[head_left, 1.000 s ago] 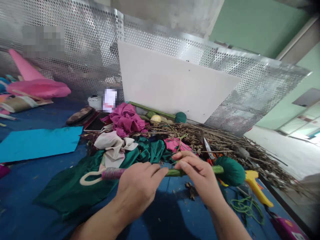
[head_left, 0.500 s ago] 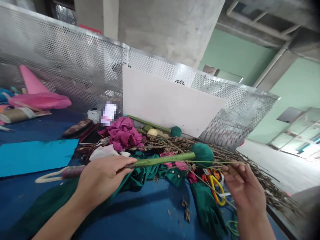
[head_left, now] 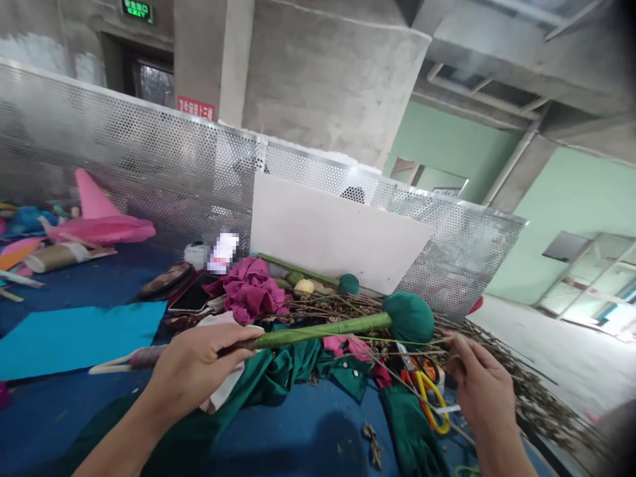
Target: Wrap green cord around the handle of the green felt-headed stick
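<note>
My left hand (head_left: 196,368) is closed around the bare brown end of a stick wrapped in green (head_left: 322,330). At the stick's far end sits a round ball covered in dark green cloth (head_left: 410,317). A thin green cord (head_left: 392,340) runs from the wrapped stick past the underside of the ball to my right hand (head_left: 479,374), whose fingertips pinch it. Below the ball lie scissors with yellow and orange handles (head_left: 433,401), near my right hand. Dark green cloth (head_left: 288,371) lies crumpled beneath the stick. Behind my left wrist, a spool of purplish thread (head_left: 146,358) is partly hidden.
Dry twigs (head_left: 541,404) spread along the table's right side. Magenta cloth (head_left: 253,291), a phone (head_left: 196,296) and a blue sheet (head_left: 84,334) lie on the left. A pink paper cone (head_left: 97,199) stands farther back. A perforated metal screen (head_left: 149,152) borders the table.
The view has tilted upward, showing more wall and an exit sign. My right hand has come slightly closer to the ball, and the cord now sags a little. Both grips stay the same.
</note>
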Demonstrator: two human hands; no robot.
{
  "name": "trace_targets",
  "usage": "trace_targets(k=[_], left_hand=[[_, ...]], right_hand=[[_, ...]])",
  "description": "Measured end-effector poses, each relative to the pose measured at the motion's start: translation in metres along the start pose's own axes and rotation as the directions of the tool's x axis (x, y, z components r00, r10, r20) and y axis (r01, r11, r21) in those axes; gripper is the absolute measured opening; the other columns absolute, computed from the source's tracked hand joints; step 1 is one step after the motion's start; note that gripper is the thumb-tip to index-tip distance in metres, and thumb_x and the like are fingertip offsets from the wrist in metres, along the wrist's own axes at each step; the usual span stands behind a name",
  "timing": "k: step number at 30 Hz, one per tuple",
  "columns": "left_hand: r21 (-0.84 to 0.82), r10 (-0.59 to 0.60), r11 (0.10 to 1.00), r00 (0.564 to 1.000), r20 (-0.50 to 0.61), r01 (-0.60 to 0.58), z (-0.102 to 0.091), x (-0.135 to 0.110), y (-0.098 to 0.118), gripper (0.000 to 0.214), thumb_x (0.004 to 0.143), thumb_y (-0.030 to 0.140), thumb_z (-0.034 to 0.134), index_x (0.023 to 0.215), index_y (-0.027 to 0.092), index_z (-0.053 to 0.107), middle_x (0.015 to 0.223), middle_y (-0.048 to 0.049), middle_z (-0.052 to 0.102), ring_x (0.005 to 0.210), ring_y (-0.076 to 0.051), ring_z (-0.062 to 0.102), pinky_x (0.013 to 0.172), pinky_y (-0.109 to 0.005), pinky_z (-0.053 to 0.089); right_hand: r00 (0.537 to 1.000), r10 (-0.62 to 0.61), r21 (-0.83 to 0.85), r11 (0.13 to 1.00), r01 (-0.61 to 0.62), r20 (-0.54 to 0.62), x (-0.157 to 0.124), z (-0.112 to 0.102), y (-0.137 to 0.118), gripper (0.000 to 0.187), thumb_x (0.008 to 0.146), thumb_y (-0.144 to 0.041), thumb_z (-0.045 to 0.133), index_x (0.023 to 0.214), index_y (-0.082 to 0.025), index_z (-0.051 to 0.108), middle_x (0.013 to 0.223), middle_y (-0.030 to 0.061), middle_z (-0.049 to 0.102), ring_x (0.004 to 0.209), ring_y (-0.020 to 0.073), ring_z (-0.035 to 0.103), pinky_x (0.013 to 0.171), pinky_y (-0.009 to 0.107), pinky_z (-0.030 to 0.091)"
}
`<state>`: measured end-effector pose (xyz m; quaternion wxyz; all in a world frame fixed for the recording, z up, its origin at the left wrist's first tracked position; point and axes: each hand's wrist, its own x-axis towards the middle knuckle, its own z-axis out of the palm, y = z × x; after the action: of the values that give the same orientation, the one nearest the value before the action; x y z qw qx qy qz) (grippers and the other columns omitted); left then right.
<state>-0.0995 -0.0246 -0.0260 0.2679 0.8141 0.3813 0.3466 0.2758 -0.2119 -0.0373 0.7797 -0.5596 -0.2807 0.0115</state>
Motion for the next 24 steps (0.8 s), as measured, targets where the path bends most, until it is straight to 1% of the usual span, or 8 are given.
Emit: trace_targets(k=[4, 9, 13, 17, 20, 22, 23, 24], left_hand=[[-0.108, -0.002, 0.994, 1.000, 0.024, 0.005, -0.002, 0.000, 0.001, 0.028, 0.071, 0.040, 0.063, 0.091, 0.029, 0.079, 0.096, 0.0007, 0.077, 0.090, -0.027, 0.071, 0.063, -0.025, 0.059], [-0.128, 0.032, 0.992, 0.994, 0.100, -0.019, -0.009, 0.000, 0.008, 0.023, 0.071, 0.032, 0.067, 0.090, 0.032, 0.079, 0.093, 0.0022, 0.077, 0.092, -0.023, 0.071, 0.077, -0.024, 0.057], [-0.277, -0.025, 0.959, 0.994, 0.108, 0.054, -0.018, 0.002, 0.011, 0.024, 0.069, 0.030, 0.067, 0.090, 0.027, 0.079, 0.093, -0.0010, 0.077, 0.090, -0.024, 0.071, 0.076, -0.027, 0.057], [-0.470, -0.178, 0.870, 0.984, -0.022, 0.147, -0.027, 0.003, 0.003, 0.030, 0.062, 0.037, 0.075, 0.089, 0.022, 0.079, 0.083, -0.0050, 0.076, 0.076, -0.026, 0.069, 0.057, -0.029, 0.057], [-0.620, -0.279, 0.777, 0.942, -0.183, 0.110, -0.031, 0.005, -0.010, 0.040, 0.055, 0.039, 0.082, 0.090, 0.021, 0.078, 0.069, -0.0042, 0.071, 0.059, -0.020, 0.062, 0.044, -0.025, 0.048], [-0.715, -0.325, 0.697, 0.911, -0.253, 0.050, -0.031, 0.006, -0.017, 0.041, 0.054, 0.036, 0.084, 0.092, 0.021, 0.077, 0.063, -0.0014, 0.067, 0.052, -0.014, 0.054, 0.041, -0.022, 0.042], [-0.750, -0.340, 0.661, 0.899, -0.275, 0.021, -0.030, 0.006, -0.019, 0.041, 0.055, 0.035, 0.084, 0.093, 0.021, 0.077, 0.062, -0.0006, 0.066, 0.051, -0.013, 0.052, 0.042, -0.022, 0.041], [-0.774, -0.351, 0.633, 0.890, -0.291, -0.004, -0.029, 0.007, -0.021, 0.040, 0.055, 0.034, 0.084, 0.093, 0.022, 0.077, 0.062, -0.0003, 0.065, 0.050, -0.012, 0.050, 0.043, -0.022, 0.041]], right_hand=[[0.986, -0.163, -0.054, 0.985, 0.161, -0.027, 0.016, 0.021, -0.023, 0.030, 0.069, -0.043, 0.078, 0.079, -0.015, 0.073, 0.071, 0.0010, 0.063, 0.047, 0.0060, 0.041, 0.039, 0.020, 0.029], [0.966, -0.236, -0.170, 0.953, 0.251, 0.103, 0.045, 0.046, -0.049, 0.027, 0.078, -0.044, 0.069, 0.080, -0.017, 0.071, 0.046, -0.0060, 0.045, 0.044, 0.0086, 0.038, 0.043, 0.022, 0.029], [0.931, -0.228, -0.264, 0.915, 0.304, 0.284, 0.044, 0.053, -0.040, 0.030, 0.072, -0.048, 0.070, 0.069, -0.018, 0.070, 0.058, 0.0013, 0.060, 0.055, 0.0166, 0.053, 0.051, 0.028, 0.042], [0.847, -0.190, -0.339, 0.856, 0.391, 0.497, 0.024, 0.037, -0.027, 0.023, 0.069, -0.042, 0.073, 0.061, -0.021, 0.070, 0.073, 0.0048, 0.068, 0.072, 0.0221, 0.062, 0.067, 0.031, 0.048], [0.771, -0.186, -0.447, 0.723, 0.527, 0.608, 0.015, 0.013, -0.025, 0.016, 0.070, -0.040, 0.072, 0.068, -0.024, 0.072, 0.084, 0.0035, 0.069, 0.077, 0.0216, 0.064, 0.069, 0.029, 0.049], [0.768, -0.263, -0.518, 0.607, 0.602, 0.584, 0.012, -0.002, -0.027, 0.019, 0.075, -0.043, 0.066, 0.075, -0.025, 0.071, 0.091, 0.0040, 0.068, 0.080, 0.0211, 0.064, 0.069, 0.030, 0.049], [0.790, -0.316, -0.546, 0.588, 0.597, 0.525, 0.011, -0.007, -0.028, 0.023, 0.078, -0.046, 0.063, 0.077, -0.024, 0.071, 0.094, 0.0048, 0.068, 0.081, 0.0213, 0.063, 0.070, 0.030, 0.050], [0.830, -0.360, -0.560, 0.615, 0.554, 0.426, 0.009, -0.010, -0.029, 0.027, 0.079, -0.048, 0.061, 0.080, -0.023, 0.070, 0.095, 0.0058, 0.067, 0.081, 0.0217, 0.063, 0.072, 0.031, 0.050]])
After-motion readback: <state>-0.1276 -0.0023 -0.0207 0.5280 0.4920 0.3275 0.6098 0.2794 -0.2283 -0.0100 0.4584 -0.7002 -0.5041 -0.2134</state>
